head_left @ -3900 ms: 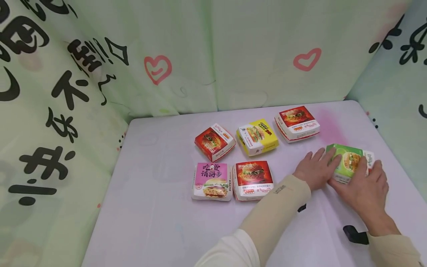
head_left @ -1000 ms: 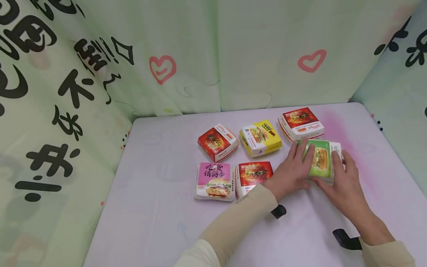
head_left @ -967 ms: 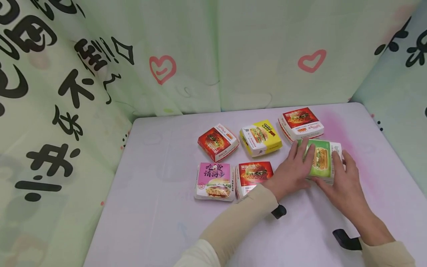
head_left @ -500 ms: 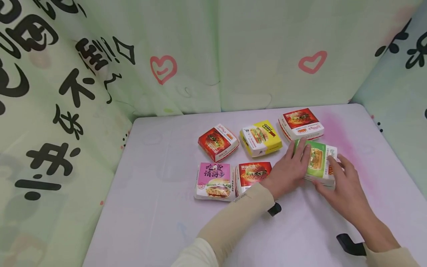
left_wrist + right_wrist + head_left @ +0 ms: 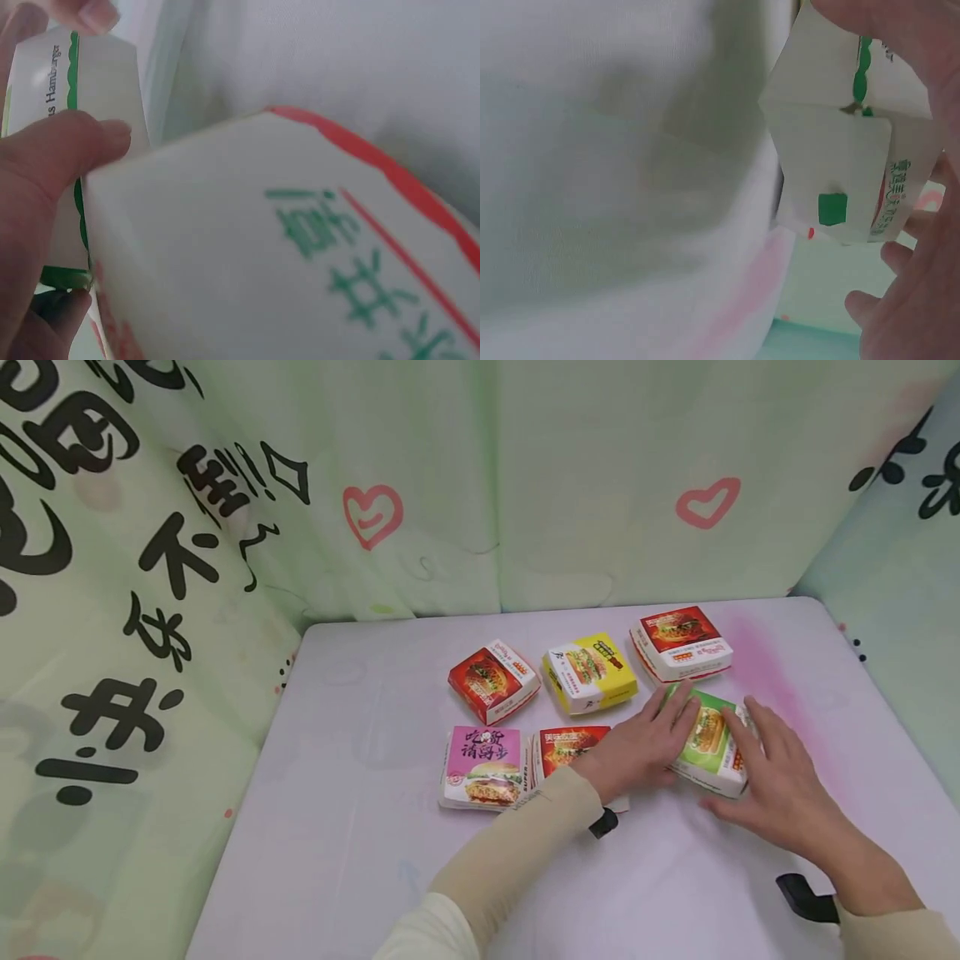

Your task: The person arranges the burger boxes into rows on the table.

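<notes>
Left hand [image 5: 639, 745] is curled round the left side of the green hamburger box [image 5: 706, 743], held right of the yellow burger box [image 5: 590, 674] and flanked opposite by the spread right hand [image 5: 787, 789].

Soft, even light fills the head view; the right wrist's is dimmer, blurry shadows greying the tabletop [image 5: 592, 112].

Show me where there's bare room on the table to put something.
The table is barest left of the pink box and leftmost red box. Another bare patch lies between the left sleeve and right sleeve. It's crowded around the green box: left hand, right hand and back-right red box are close.
</notes>
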